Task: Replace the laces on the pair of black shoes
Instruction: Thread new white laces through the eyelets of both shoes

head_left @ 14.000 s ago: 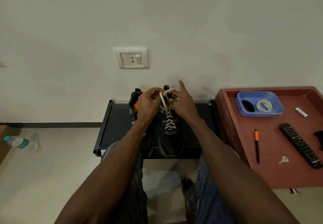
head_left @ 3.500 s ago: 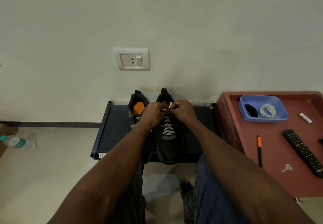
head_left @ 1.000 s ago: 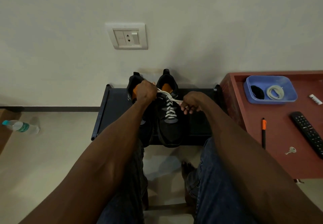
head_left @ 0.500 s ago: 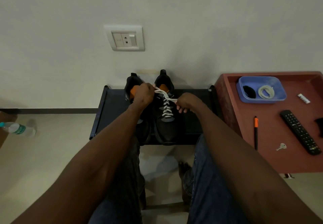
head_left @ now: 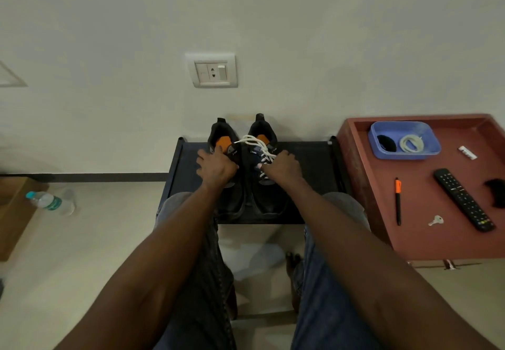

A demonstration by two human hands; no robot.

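Two black shoes stand side by side on a low black rack point(head_left: 308, 174) against the wall. The left shoe point(head_left: 232, 202) has an orange insole and no lace that I can see. The right shoe point(head_left: 269, 202) is laced with a white lace point(head_left: 254, 142), whose loops lie loose at the shoe's top. My left hand point(head_left: 217, 167) lies across the middle of the left shoe and grips it. My right hand point(head_left: 282, 165) is curled over the right shoe, just right of its lacing.
A red table point(head_left: 437, 240) on the right carries a blue tub point(head_left: 404, 155) with a coiled white lace point(head_left: 411, 144) and a black lace point(head_left: 386, 143). Also on it are a pen point(head_left: 398, 200), a key point(head_left: 436, 220) and a remote point(head_left: 464, 199). A water bottle point(head_left: 47, 201) lies on the floor at left.
Both hands have let go of the white lace ends they were pulling apart. Each hand has dropped onto its own shoe, and the lace loops lie slack.
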